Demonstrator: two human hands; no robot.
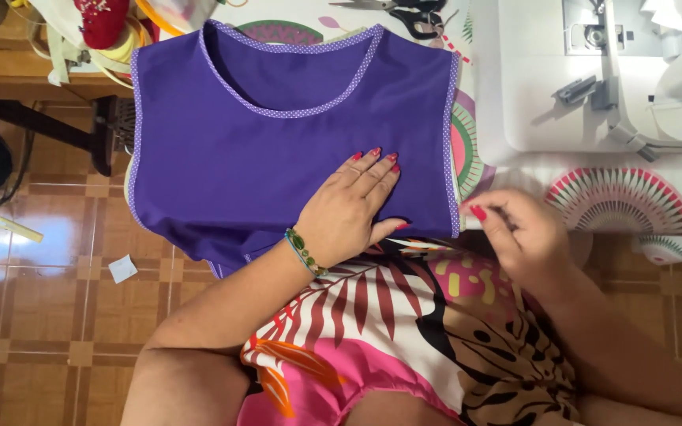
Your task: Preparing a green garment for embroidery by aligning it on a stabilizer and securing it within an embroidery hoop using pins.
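While the left hand point(350, 207) lies flat, fingers point(376, 170) spread on the purple garment point(278, 150) on the counter point(515, 170), the right hand point(515, 229) pinches its dotted edge point(454, 142); an uneven tug could wrinkle the cloth near the sewing machine point(593, 71).

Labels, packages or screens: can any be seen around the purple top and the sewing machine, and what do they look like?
No package, sign or screen shows.
Paper scrap: small, white, roughly square, lying on the brown tiled floor, left of the purple top; possibly a label, too small to tell.
Pale strip: narrow, cream, also on the floor, further left.
Sewing machine: white, top right, no screen visible.
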